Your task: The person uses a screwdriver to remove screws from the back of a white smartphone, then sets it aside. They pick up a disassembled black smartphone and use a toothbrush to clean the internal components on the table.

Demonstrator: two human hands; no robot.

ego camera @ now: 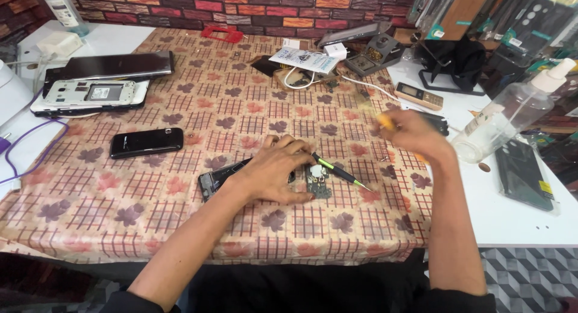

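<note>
Both forearms reach up from the bottom edge. At centre frame the left hand (274, 171) lies spread, fingers pressing an opened dark phone (218, 177) flat on the leaf-patterned cloth of the table (180, 229) — likely to keep it from sliding. Just right of its fingertips sit a small green circuit board (318, 184) and a thin black-and-green tool (340, 171). The right hand (412, 135), blurred at centre right, seems closed on something yellow (385, 121); its grip I cannot tell. A glossy black phone (146, 142) lies left — apart.
</note>
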